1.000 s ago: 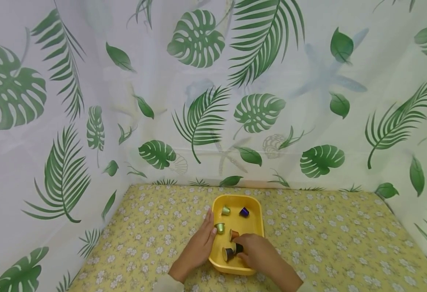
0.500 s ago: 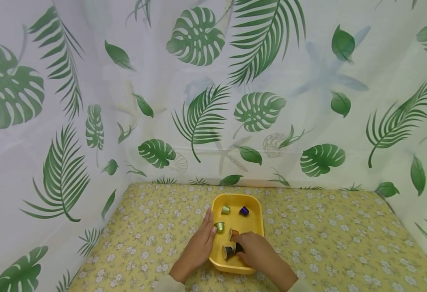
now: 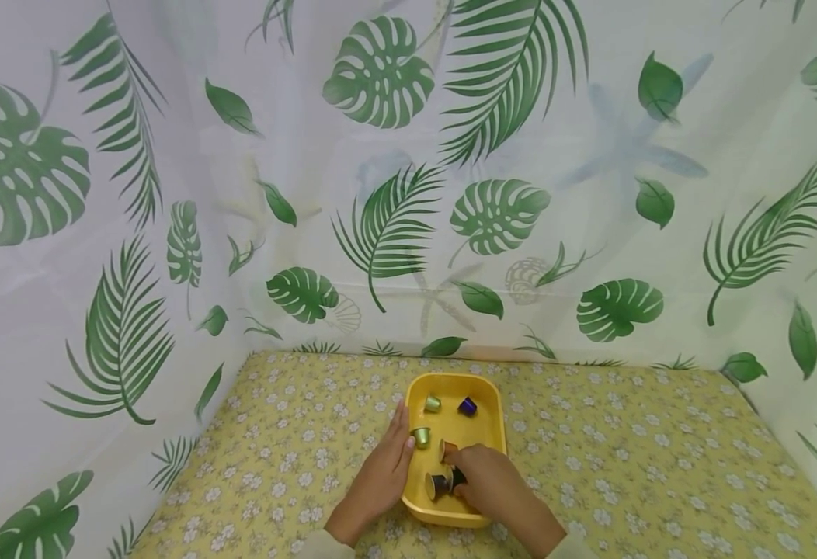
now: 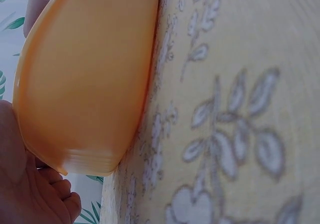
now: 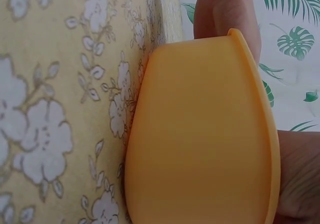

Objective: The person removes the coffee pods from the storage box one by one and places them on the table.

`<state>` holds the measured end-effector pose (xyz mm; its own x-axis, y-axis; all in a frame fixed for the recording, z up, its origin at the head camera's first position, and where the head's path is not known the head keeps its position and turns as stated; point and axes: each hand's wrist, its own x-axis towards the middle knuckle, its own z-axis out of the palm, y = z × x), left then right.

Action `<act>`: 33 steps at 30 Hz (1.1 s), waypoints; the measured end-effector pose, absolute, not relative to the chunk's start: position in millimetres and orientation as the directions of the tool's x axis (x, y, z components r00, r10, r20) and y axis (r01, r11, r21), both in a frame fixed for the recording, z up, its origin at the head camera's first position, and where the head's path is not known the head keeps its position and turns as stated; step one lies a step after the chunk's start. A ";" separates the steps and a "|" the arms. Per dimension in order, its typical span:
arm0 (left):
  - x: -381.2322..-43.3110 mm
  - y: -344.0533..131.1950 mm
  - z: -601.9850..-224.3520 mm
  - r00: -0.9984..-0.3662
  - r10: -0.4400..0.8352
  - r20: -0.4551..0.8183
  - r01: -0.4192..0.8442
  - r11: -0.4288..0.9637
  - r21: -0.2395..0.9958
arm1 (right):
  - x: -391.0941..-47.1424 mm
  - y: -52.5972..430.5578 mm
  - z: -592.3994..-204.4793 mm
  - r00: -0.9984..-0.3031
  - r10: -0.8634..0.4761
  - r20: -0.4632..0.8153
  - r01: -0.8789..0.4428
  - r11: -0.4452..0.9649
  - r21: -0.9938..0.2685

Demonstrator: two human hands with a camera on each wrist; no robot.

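A yellow plastic tub [image 3: 456,515] stands on the cloth, holding several coffee capsules. My left hand [image 3: 380,470] holds its left wall, thumb at the rim; curled fingers show past the tub's corner in the left wrist view. Reaching inside, my right hand [image 3: 494,481] pinches a black capsule [image 3: 457,477], partly hidden by the fingers. Another black capsule [image 3: 436,487] lies right beside it, to the left. An orange capsule [image 3: 446,450] sits at the right index fingertip. The right wrist view has the tub wall [image 5: 200,129] covering the fingers.
Inside the tub, a green capsule [image 3: 421,437] lies near my left thumb, another green capsule [image 3: 432,404] and a purple one [image 3: 467,406] toward the far end. Flowered cloth [image 3: 625,466] surrounds the tub. Behind rises a leaf-printed white curtain [image 3: 555,310].
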<state>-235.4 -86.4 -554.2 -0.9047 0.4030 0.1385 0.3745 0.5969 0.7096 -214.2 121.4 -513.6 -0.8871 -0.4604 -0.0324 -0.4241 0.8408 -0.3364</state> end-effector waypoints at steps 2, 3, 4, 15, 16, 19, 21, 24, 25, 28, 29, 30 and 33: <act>-235.0 -86.3 -554.3 -0.905 0.400 0.144 0.377 0.597 0.708 | -214.7 121.4 -514.3 -0.885 -0.464 -0.031 -0.427 0.837 -0.343; -235.0 -86.2 -554.5 -0.905 0.399 0.146 0.378 0.598 0.707 | -215.1 121.3 -514.4 -0.884 -0.466 -0.033 -0.427 0.834 -0.349; -234.8 -86.0 -554.4 -0.906 0.398 0.144 0.375 0.599 0.707 | -215.8 121.2 -514.8 -0.883 -0.468 -0.039 -0.426 0.834 -0.351; -235.6 -84.3 -552.9 -0.906 0.396 0.153 0.381 0.601 0.703 | -220.7 119.8 -515.5 -0.885 -0.459 -0.071 -0.405 0.838 -0.365; -235.7 -84.6 -553.2 -0.906 0.395 0.150 0.379 0.601 0.703 | -220.6 119.9 -515.5 -0.887 -0.456 -0.066 -0.403 0.836 -0.373; -236.0 -85.1 -553.8 -0.907 0.395 0.146 0.375 0.600 0.706 | -219.2 120.0 -514.8 -0.892 -0.451 -0.040 -0.402 0.830 -0.386; -236.3 -85.2 -554.2 -0.908 0.393 0.143 0.372 0.600 0.708 | -218.2 120.0 -514.8 -0.896 -0.443 -0.025 -0.399 0.829 -0.392; -236.4 -85.2 -554.7 -0.909 0.392 0.142 0.370 0.601 0.709 | -217.0 120.1 -514.6 -0.902 -0.432 -0.016 -0.391 0.830 -0.398; -236.3 -85.2 -555.0 -0.909 0.392 0.143 0.371 0.601 0.708 | -216.8 120.1 -514.3 -0.904 -0.427 -0.016 -0.385 0.830 -0.404; -236.3 -85.3 -555.5 -0.910 0.389 0.144 0.370 0.606 0.704 | -215.9 120.7 -512.2 -0.912 -0.411 -0.013 -0.364 0.821 -0.441; -236.4 -85.2 -555.7 -0.910 0.388 0.144 0.370 0.607 0.703 | -215.5 121.0 -511.2 -0.914 -0.405 -0.010 -0.356 0.815 -0.457; -236.3 -85.3 -555.8 -0.911 0.387 0.144 0.369 0.608 0.703 | -215.2 121.2 -510.4 -0.917 -0.399 -0.006 -0.349 0.808 -0.475; -236.3 -85.5 -555.7 -0.912 0.384 0.143 0.366 0.609 0.704 | -214.0 122.2 -508.3 -0.925 -0.381 0.011 -0.331 0.787 -0.521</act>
